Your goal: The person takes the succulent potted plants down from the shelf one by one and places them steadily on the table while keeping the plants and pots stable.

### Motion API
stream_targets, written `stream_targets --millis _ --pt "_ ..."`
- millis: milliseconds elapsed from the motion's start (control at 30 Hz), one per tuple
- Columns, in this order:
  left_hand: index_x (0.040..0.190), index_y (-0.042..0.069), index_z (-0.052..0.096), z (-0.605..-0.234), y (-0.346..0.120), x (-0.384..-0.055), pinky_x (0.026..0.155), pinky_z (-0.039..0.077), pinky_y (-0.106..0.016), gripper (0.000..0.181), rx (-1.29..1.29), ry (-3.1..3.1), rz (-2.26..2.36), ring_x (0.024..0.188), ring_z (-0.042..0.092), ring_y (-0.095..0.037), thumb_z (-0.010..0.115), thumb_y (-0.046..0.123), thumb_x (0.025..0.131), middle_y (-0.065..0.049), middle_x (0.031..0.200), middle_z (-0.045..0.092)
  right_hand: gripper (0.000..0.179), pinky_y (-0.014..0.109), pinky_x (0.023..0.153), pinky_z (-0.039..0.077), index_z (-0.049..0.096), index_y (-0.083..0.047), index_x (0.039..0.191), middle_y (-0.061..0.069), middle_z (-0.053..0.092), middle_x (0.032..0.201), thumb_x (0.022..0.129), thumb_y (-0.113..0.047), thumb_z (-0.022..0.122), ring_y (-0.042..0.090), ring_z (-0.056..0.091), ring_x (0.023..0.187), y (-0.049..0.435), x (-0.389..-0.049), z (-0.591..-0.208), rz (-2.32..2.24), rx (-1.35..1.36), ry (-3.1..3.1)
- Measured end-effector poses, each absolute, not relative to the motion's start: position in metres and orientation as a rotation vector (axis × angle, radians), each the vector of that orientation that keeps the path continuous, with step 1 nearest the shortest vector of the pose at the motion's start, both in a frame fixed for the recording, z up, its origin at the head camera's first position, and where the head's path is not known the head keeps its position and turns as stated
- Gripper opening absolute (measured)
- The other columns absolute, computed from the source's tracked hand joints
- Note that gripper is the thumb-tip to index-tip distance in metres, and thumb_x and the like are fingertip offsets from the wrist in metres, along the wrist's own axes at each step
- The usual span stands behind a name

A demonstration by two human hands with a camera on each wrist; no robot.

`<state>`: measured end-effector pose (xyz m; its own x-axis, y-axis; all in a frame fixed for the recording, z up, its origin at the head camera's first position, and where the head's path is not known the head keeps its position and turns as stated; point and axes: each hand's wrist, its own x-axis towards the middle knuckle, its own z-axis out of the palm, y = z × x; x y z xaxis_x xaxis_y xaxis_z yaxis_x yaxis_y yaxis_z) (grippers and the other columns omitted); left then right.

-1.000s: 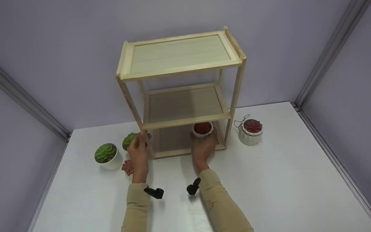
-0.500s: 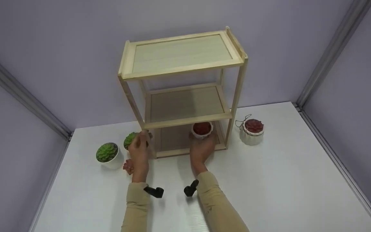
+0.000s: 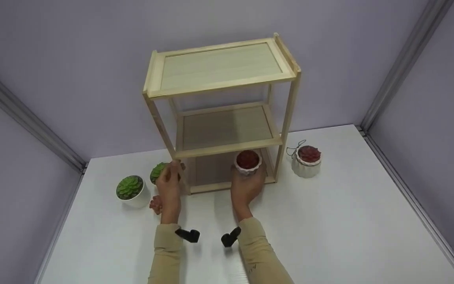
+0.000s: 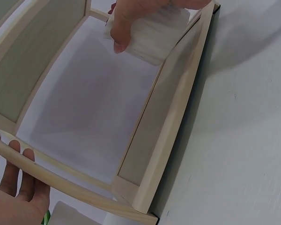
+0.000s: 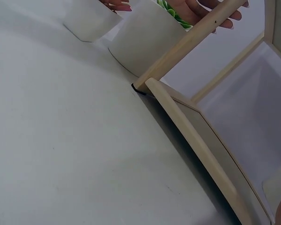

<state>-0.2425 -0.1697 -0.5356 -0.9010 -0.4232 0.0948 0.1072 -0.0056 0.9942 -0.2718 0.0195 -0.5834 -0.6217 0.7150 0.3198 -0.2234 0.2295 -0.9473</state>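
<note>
A pale wooden three-tier shelf rack [image 3: 222, 67] stands against the back wall. My left hand [image 3: 169, 193] grips its front left post [image 4: 68, 187], fingers passing behind the wood. My right hand [image 3: 246, 189] holds a small white pot [image 4: 154, 35] with a dark red succulent [image 3: 248, 159] by its side. This pot is at the right part of the lowest tier, close over the bottom board [image 4: 152, 126], below and in front of the middle board [image 3: 227, 128]. Only a sliver of pot and thumb shows at the right wrist view's edge.
Left of the rack stand a white pot with a green succulent [image 3: 129, 187], a second green succulent [image 3: 158, 172] and a reddish plant [image 3: 156, 205], partly behind the left hand. Right of it sits a ribbed pot [image 3: 306, 169] with a red succulent and string. Walls enclose the white table [image 3: 349, 221].
The right hand has drawn the red succulent pot slightly toward me, so more of the plant shows from under the middle board. The left hand stays on the post.
</note>
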Motion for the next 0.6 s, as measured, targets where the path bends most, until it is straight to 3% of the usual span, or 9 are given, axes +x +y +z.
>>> stream_targets --millis 267,600 --pt "0.131 0.013 0.073 -0.537 -0.169 -0.241 0.110 0.053 -0.034 0.043 0.324 -1.934 -1.943 0.125 0.067 -0.015 0.055 0.046 0.109 -0.010 0.127 0.077 0.078 0.049 0.110 0.051 0.061 -0.008 0.141 0.012 0.070 0.133 0.072 -0.015 0.096 0.029 0.064 0.129 0.019 -0.260 -0.583 1.495 -0.471 -1.672" --pt "0.129 0.007 0.072 -0.535 -0.167 -0.243 0.111 0.050 -0.041 0.047 0.328 -1.924 -1.950 0.126 0.065 -0.019 0.053 0.045 0.110 -0.015 0.126 0.076 0.081 0.051 0.109 0.052 0.059 -0.004 0.145 0.013 0.068 0.139 0.071 -0.012 0.093 0.031 0.062 0.133 0.022 -0.250 -0.582 1.480 -0.482 -1.684"
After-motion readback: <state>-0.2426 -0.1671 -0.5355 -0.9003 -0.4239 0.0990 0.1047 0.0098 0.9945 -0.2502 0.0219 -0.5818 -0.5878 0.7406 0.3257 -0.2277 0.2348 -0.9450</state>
